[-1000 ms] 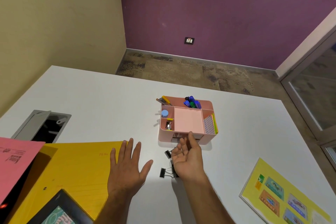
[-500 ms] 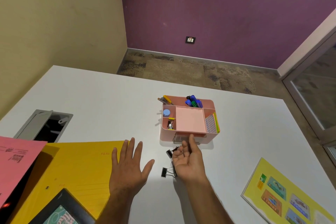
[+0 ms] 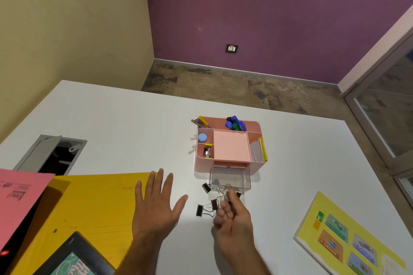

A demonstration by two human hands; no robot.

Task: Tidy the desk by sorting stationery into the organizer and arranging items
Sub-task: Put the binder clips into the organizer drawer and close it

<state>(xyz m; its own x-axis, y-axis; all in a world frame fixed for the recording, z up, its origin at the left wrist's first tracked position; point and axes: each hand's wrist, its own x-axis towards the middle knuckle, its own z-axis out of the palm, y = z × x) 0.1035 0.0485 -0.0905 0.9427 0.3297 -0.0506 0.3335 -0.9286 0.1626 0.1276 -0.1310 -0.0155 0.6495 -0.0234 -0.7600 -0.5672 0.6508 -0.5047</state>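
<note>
I see the pink plastic desk organizer sitting mid-tabletop, its clear plastic drawer pulled out toward me on the near side. Blue and green markers stand in its far compartment, and a small blue round tub sits in a left one. My right hand hovers just near of the drawer front, fingers curled, its grip closed on what looks like a black binder clip, though blur makes that unsure. Three more black binder clips lie on the white tabletop just left of that hand, near the drawer's corner. My left hand lies flat with fingers spread wide, holding nothing, its fingertips over the right edge of a yellow paper file folder. A yellow card with pictures lies at the near right.
</note>
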